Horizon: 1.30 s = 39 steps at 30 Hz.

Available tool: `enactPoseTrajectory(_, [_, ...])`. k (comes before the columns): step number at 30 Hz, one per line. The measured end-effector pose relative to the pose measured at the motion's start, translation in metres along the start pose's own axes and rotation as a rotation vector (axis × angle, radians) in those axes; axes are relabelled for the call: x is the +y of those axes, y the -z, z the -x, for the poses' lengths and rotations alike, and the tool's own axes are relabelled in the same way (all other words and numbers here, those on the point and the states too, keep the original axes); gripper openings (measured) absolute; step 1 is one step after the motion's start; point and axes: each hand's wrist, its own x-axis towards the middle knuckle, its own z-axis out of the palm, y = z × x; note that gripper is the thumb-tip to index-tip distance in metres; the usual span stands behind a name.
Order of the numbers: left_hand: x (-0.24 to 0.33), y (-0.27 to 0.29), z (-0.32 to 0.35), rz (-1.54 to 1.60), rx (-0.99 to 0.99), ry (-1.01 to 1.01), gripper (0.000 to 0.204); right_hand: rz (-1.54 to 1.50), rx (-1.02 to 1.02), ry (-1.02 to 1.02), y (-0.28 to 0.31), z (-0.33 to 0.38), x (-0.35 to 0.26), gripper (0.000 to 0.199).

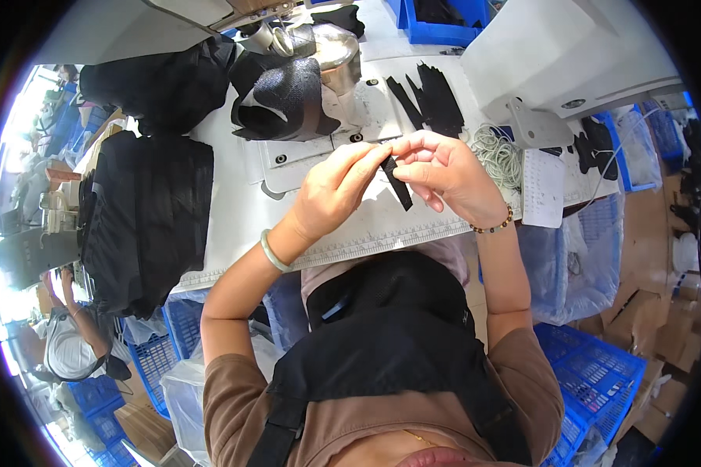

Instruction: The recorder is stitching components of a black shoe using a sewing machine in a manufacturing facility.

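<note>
- The left hand (331,191) and the right hand (444,175) meet above the white worktable (234,210), fingertips almost touching each other.
- Both hands pinch the top end of a narrow black strip (398,184); the fingers are closed on it, thumb against forefinger on each side.
- The strip hangs down and slightly to the right from the pinch, its lower end free above the ruler scale (382,237) along the near table edge.
- The left wrist carries a pale green bangle (275,253); the right wrist carries a beaded bracelet (492,226).
- Open table surface lies directly below and to the left of the hands, between them and the black fabric stack (144,218).
- That stack overhangs the left table edge; it is well apart from the hands.
- Behind the hands sits a metal plate (319,148) with screw holes, and on it a curved black fabric piece (284,105) under the sewing machine head (319,39).
- A fan of further black strips (432,97) lies just beyond the right hand.
- A coil of white cord (498,152) lies near the right hand, beside a white machine housing (561,58).
- Blue crates (592,373) stand on the floor at right and left; clear plastic bags (572,265) hang at the right table edge.
- Another person (70,342) sits at the far left, well apart.
- A black apron (389,335) covers the person's lap below the table edge.
</note>
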Motion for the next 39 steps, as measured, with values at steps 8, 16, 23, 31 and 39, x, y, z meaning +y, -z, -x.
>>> enactPoseTrajectory(8, [0.006,0.002,0.005,0.072,0.062,0.301,0.031,-0.005,-0.019,0.006,-0.008,-0.008,0.013,0.009])
enactPoseTrajectory(16, [0.007,0.009,0.003,0.581,0.020,0.646,0.024,0.144,0.195,0.317,-0.018,-0.015,0.028,0.009])
enactPoseTrajectory(23, [0.008,0.008,0.001,0.522,0.074,0.619,0.021,0.190,0.169,0.395,-0.021,-0.021,0.036,0.015])
enactPoseTrajectory(31, [0.008,0.009,0.003,0.503,0.113,0.656,0.015,0.219,0.203,0.482,-0.025,-0.023,0.037,0.015])
enactPoseTrajectory(39, [0.010,0.011,0.003,0.571,0.148,0.732,0.009,0.665,0.294,0.737,-0.020,-0.028,0.034,0.025])
